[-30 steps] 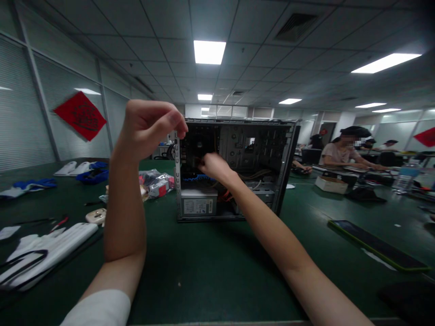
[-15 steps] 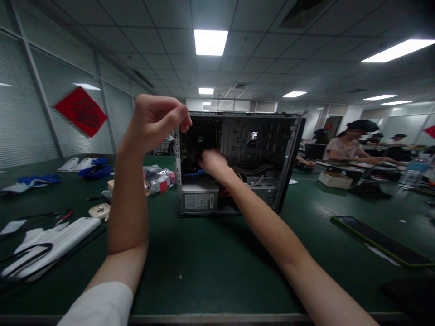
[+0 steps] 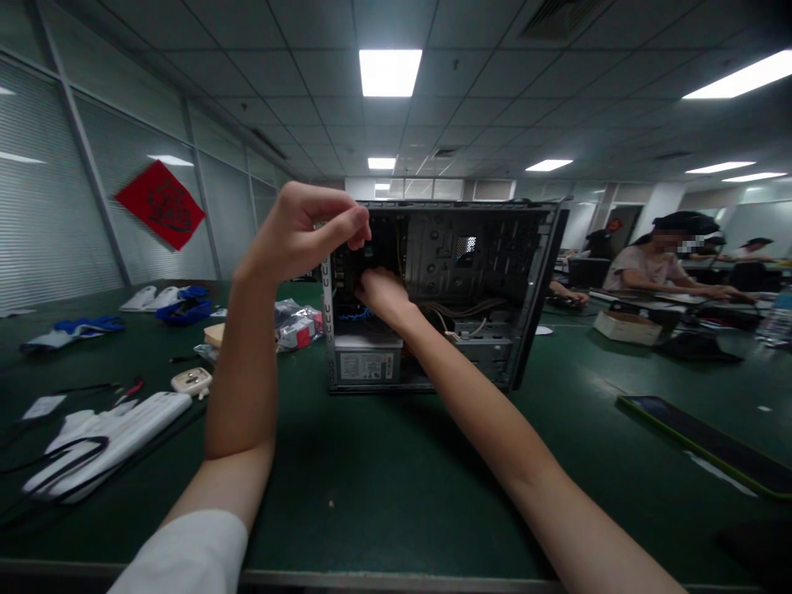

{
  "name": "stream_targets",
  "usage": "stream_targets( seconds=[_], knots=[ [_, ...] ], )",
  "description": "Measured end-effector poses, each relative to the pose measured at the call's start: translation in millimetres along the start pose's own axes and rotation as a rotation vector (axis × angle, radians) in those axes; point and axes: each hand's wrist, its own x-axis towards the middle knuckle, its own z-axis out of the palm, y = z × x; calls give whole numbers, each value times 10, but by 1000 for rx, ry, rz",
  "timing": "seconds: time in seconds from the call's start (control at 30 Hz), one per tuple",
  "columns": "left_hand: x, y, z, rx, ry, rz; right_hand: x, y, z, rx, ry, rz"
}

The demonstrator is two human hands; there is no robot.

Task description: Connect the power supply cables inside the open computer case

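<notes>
An open desktop computer case (image 3: 433, 247) stands upright in front of me, its inside facing me. My left hand (image 3: 318, 221) is raised at the case's upper left corner, thumb and curled fingers pressed together; whatever they may hold is hidden. Deep in the left side of the case, my right hand (image 3: 387, 295) has its fingers bent closed near a dark part, perhaps the fan. Its fingertips are lost in shadow. Below the right hand are blue wires (image 3: 355, 314) and the silver power supply (image 3: 365, 363), which bears a white label.
A white power strip (image 3: 111, 445) with black cable lies at left, near blue-and-white gloves (image 3: 74, 330) and plastic-bagged parts (image 3: 300, 326). At right are a dark flat panel with a green edge (image 3: 705, 441) and an open carton (image 3: 628, 327). Another person (image 3: 656, 264) sits beyond.
My left hand has shifted a little rightward over the case's corner, still curled. My right hand stays inside the case in nearly the same place. The whole view has turned slightly left.
</notes>
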Motion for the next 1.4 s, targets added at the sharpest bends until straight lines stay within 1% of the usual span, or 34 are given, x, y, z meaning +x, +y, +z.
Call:
stream_targets(
  seconds=[0.13,0.2,0.3,0.37,0.43,0.5,0.6,0.63,0.7,0.8,0.93,1.07,1.23,1.3,1.4],
  knots=[
    [18,-31,47,14,-171,-70,-4,17,2,35,35,7],
    [32,-80,77,59,-257,-98,-1,9,-8,57,52,3],
    [51,-189,130,149,-345,-141,-8,38,-109,99,67,-15],
    [59,-275,167,183,-389,-174,-50,131,-259,128,75,-41],
    [64,-356,211,212,-453,-208,-138,297,-463,170,101,-68],
    [66,-419,270,251,-572,-236,-262,514,-688,312,118,-52],
    [75,-474,407,327,-795,-270,-450,834,-976,504,49,-24],
    [80,-484,464,362,-846,-284,-498,915,-1043,554,21,-7],
    [92,-501,587,430,-904,-310,-556,1023,-1122,608,-27,10],
    [105,-529,751,508,-938,-332,-555,1073,-1115,615,-91,-2],
    [92,-563,865,536,-940,-282,-469,1061,-998,601,-180,-50],
    [72,-598,865,503,-906,-260,-412,1030,-910,591,-209,-45],
    [85,-663,813,428,-861,-248,-403,959,-874,563,-253,-73],
    [87,-696,821,412,-866,-246,-404,926,-865,552,-262,-82],
    [73,-762,893,406,-896,-242,-408,883,-850,560,-302,-106]
  ],
)
